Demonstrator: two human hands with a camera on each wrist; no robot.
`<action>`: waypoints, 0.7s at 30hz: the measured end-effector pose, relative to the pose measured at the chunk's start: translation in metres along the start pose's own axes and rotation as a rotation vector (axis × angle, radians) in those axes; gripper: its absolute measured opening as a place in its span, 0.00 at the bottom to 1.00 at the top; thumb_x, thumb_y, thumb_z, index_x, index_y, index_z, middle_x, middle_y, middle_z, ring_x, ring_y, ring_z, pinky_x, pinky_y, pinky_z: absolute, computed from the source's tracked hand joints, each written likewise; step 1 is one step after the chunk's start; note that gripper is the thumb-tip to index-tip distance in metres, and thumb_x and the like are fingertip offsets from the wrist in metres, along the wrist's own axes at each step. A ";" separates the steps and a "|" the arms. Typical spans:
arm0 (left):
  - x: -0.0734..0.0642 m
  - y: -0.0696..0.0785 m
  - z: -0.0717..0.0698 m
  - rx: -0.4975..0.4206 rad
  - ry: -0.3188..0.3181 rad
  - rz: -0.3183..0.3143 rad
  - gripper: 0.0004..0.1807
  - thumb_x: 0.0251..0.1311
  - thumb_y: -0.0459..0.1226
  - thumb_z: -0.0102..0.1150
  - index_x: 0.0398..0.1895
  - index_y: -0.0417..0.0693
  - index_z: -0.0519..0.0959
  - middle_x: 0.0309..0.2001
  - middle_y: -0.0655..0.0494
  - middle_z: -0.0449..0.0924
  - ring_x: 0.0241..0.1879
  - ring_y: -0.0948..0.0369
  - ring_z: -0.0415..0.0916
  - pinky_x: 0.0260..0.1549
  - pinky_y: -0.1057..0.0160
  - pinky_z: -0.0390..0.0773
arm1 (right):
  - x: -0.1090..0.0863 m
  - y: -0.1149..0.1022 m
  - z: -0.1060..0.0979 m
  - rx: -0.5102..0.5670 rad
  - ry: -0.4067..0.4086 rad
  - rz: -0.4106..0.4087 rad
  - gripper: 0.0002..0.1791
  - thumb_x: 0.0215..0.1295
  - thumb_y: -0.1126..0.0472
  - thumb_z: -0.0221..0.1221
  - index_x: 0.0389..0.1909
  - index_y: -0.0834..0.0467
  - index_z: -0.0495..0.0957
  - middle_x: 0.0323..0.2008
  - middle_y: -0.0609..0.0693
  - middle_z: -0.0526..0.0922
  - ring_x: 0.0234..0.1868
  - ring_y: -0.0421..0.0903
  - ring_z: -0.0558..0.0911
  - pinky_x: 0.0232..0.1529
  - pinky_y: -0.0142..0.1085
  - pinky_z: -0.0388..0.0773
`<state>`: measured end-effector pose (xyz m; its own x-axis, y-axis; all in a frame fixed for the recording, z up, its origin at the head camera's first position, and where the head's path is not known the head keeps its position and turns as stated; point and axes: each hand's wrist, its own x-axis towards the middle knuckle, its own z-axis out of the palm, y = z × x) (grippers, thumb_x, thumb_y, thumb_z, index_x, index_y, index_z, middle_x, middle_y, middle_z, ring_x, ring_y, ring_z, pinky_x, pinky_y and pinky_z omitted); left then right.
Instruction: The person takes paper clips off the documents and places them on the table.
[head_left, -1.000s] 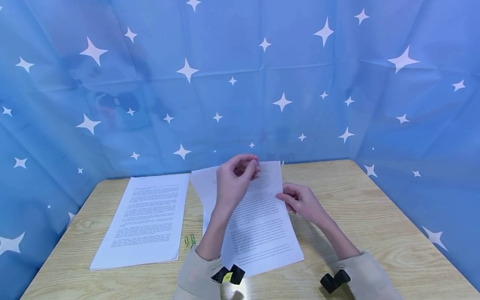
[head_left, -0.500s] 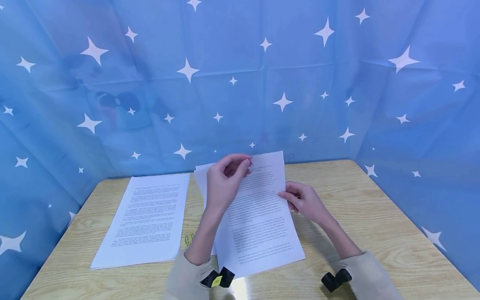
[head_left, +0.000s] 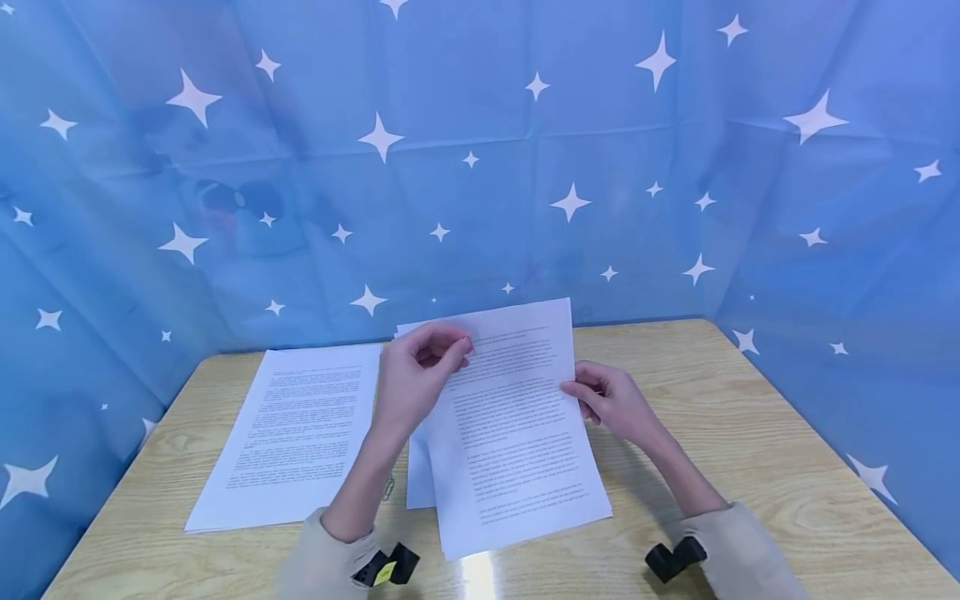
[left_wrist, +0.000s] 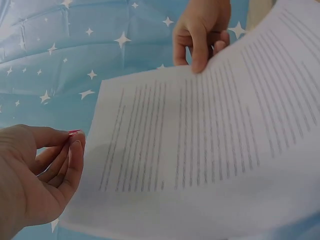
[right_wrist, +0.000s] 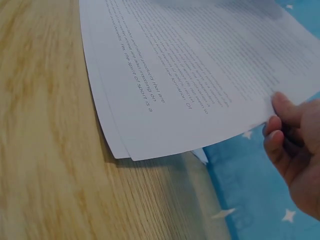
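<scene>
Several printed sheets of paper (head_left: 517, 442) are raised and tilted off the table in the middle of the head view. My right hand (head_left: 609, 402) pinches their right edge between thumb and fingers. In the right wrist view the sheets' lower corners (right_wrist: 125, 145) lie slightly offset. My left hand (head_left: 414, 367) is at the upper left of the sheets. Between its thumb and fingertips it pinches a small pink paper clip (left_wrist: 75, 132), mostly hidden by the fingers. More white paper (head_left: 420, 479) lies under the raised sheets, partly covered.
A second stack of printed paper (head_left: 300, 433) lies flat on the left of the wooden table (head_left: 750, 450). A green paper clip (head_left: 388, 487) shows beside my left forearm. A blue curtain with white stars (head_left: 480, 192) hangs behind the table.
My left hand has moved left and slightly down across the sheets, still pinching the clip. The sheets' top has risen, separating from the paper beneath. My right hand keeps its hold, barely moved.
</scene>
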<state>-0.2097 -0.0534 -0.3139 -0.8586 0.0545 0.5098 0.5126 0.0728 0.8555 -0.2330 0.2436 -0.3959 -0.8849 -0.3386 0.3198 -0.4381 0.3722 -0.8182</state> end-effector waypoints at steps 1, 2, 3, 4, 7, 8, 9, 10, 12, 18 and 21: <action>-0.001 -0.001 -0.003 0.014 0.000 -0.011 0.02 0.62 0.29 0.68 0.36 0.39 0.86 0.32 0.45 0.85 0.29 0.56 0.84 0.33 0.66 0.83 | 0.000 0.000 0.000 0.001 -0.001 -0.001 0.05 0.75 0.65 0.57 0.37 0.59 0.78 0.16 0.52 0.71 0.14 0.53 0.68 0.14 0.32 0.63; -0.002 -0.002 -0.006 0.028 0.000 -0.023 0.02 0.62 0.29 0.68 0.37 0.39 0.86 0.32 0.46 0.86 0.29 0.57 0.84 0.33 0.66 0.83 | 0.000 0.000 0.000 0.002 -0.002 0.000 0.05 0.75 0.65 0.57 0.37 0.59 0.78 0.16 0.52 0.71 0.14 0.53 0.68 0.14 0.32 0.63; -0.004 -0.003 -0.009 0.044 0.000 -0.036 0.02 0.61 0.29 0.68 0.37 0.39 0.86 0.32 0.47 0.86 0.29 0.58 0.84 0.33 0.66 0.83 | 0.000 0.000 0.000 0.003 -0.003 0.001 0.05 0.75 0.65 0.57 0.37 0.59 0.78 0.16 0.52 0.71 0.14 0.52 0.68 0.14 0.32 0.63; -0.005 -0.004 -0.012 0.054 -0.003 -0.046 0.02 0.61 0.29 0.68 0.36 0.39 0.86 0.32 0.47 0.86 0.29 0.58 0.84 0.33 0.66 0.83 | 0.000 0.000 0.000 0.004 -0.004 0.001 0.05 0.75 0.65 0.57 0.37 0.59 0.78 0.16 0.52 0.71 0.14 0.51 0.68 0.14 0.32 0.63; -0.009 -0.007 -0.020 0.085 -0.012 -0.083 0.02 0.61 0.28 0.68 0.37 0.39 0.86 0.32 0.48 0.85 0.30 0.58 0.84 0.34 0.66 0.83 | 0.001 -0.001 0.000 0.005 -0.004 0.000 0.05 0.75 0.64 0.57 0.37 0.60 0.78 0.16 0.52 0.71 0.13 0.47 0.68 0.14 0.32 0.63; -0.010 -0.008 -0.023 0.094 -0.015 -0.097 0.03 0.61 0.28 0.68 0.37 0.39 0.85 0.33 0.47 0.85 0.30 0.57 0.84 0.34 0.66 0.83 | 0.001 0.000 0.000 0.005 -0.004 0.000 0.05 0.75 0.64 0.57 0.37 0.60 0.78 0.16 0.52 0.71 0.13 0.46 0.68 0.14 0.32 0.63; -0.012 -0.009 -0.026 0.102 -0.018 -0.111 0.03 0.61 0.28 0.68 0.37 0.39 0.85 0.33 0.47 0.85 0.30 0.57 0.84 0.34 0.65 0.83 | 0.001 0.000 0.000 0.004 -0.003 0.001 0.05 0.75 0.65 0.57 0.37 0.60 0.78 0.16 0.51 0.71 0.13 0.45 0.68 0.14 0.32 0.63; -0.014 -0.010 -0.028 0.111 -0.020 -0.123 0.03 0.61 0.28 0.68 0.37 0.39 0.85 0.33 0.47 0.85 0.30 0.57 0.84 0.34 0.65 0.83 | 0.001 0.000 0.000 0.004 -0.002 0.001 0.05 0.75 0.65 0.57 0.37 0.60 0.78 0.16 0.51 0.71 0.13 0.45 0.68 0.13 0.32 0.63; -0.017 -0.013 -0.033 0.132 -0.020 -0.151 0.03 0.61 0.28 0.68 0.38 0.39 0.85 0.33 0.47 0.85 0.31 0.57 0.84 0.34 0.65 0.84 | 0.001 0.000 0.000 0.002 -0.001 0.005 0.05 0.75 0.64 0.57 0.37 0.60 0.78 0.16 0.51 0.71 0.13 0.44 0.68 0.13 0.32 0.63; -0.027 -0.021 -0.048 0.221 -0.043 -0.222 0.03 0.61 0.30 0.69 0.37 0.40 0.86 0.33 0.50 0.86 0.31 0.57 0.84 0.34 0.65 0.83 | 0.001 0.001 0.000 0.003 0.000 0.004 0.05 0.75 0.65 0.57 0.36 0.60 0.78 0.16 0.51 0.71 0.13 0.44 0.68 0.13 0.32 0.62; -0.033 -0.025 -0.055 0.270 -0.064 -0.243 0.02 0.62 0.31 0.69 0.37 0.42 0.86 0.33 0.49 0.86 0.31 0.54 0.84 0.32 0.66 0.82 | 0.000 0.000 0.000 0.006 0.001 0.008 0.05 0.75 0.64 0.57 0.36 0.60 0.78 0.16 0.51 0.71 0.13 0.44 0.68 0.13 0.32 0.62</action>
<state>-0.1947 -0.1115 -0.3467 -0.9575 0.0649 0.2811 0.2856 0.3508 0.8918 -0.2333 0.2437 -0.3954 -0.8883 -0.3353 0.3138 -0.4303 0.3693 -0.8236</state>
